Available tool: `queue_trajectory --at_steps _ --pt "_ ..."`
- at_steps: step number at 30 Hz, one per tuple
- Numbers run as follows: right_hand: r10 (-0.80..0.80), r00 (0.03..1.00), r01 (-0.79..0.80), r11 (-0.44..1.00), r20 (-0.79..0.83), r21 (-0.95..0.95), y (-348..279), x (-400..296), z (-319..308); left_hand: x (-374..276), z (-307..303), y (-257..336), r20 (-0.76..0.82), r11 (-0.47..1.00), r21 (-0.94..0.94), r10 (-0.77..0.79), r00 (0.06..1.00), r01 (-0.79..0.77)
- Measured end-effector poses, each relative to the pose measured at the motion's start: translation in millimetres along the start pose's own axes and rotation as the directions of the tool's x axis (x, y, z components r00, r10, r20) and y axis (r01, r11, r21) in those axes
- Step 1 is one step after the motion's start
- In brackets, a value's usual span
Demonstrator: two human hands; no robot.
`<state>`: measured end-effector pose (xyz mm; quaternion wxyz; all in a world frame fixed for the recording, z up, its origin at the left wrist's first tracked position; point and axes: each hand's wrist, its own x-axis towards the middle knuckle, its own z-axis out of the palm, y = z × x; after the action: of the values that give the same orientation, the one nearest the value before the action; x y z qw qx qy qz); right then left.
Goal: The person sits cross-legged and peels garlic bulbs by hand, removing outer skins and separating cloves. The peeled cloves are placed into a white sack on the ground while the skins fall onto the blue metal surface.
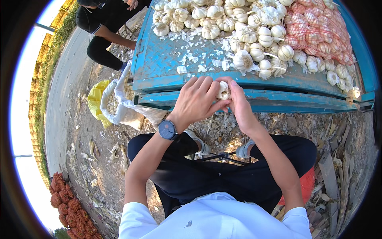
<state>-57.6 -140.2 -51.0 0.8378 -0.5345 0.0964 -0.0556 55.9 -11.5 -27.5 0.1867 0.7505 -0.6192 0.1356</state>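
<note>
Both hands meet just above the near edge of a blue metal truck bed (167, 65). A partly opened garlic bulb (223, 90) is between them, with a dark gap among its cloves. My left hand (198, 97), with a watch at the wrist, has its fingers curled against the bulb's left side. My right hand (238, 104) grips the bulb from the right, its fingers partly hidden. Beyond the hands lie many whole garlic bulbs (210, 31) and scattered papery skins (192, 57). A red mesh sack of garlic (317, 30) lies at the far right.
Open white sacks (111, 103) holding loose cloves stand left of the bed, beside a yellow sack (98, 104). Another person (103, 35) sits at the upper left, one arm reaching to the bed. Husks litter the ground; wooden boards (329, 176) lie right. Filled red sacks (71, 209) are stacked lower left.
</note>
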Motion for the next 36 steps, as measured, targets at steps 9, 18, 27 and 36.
queue_trajectory --at_steps 9,18,27,36 --pt "0.023 0.998 -0.018 0.997 -0.06 0.069 -0.9 -6.5 9.0 -5.1 10.8 -2.1 -0.109 1.0 -0.01 0.019 0.994 -0.021" --pt "0.049 0.999 -0.048 0.991 0.001 0.125 0.5 -7.0 7.5 -7.6 15.4 -7.9 -0.168 0.999 -0.016 0.042 0.985 -0.045" --pt "0.042 0.999 -0.037 0.979 -0.018 0.2 6.2 -8.1 13.4 -5.8 17.1 -9.2 -0.228 0.999 0.005 0.032 0.973 -0.032" --pt "0.156 0.985 -0.132 0.953 -0.072 0.272 -2.8 -5.5 11.8 -5.1 12.6 -9.1 -0.173 0.997 0.054 0.071 0.982 -0.062"
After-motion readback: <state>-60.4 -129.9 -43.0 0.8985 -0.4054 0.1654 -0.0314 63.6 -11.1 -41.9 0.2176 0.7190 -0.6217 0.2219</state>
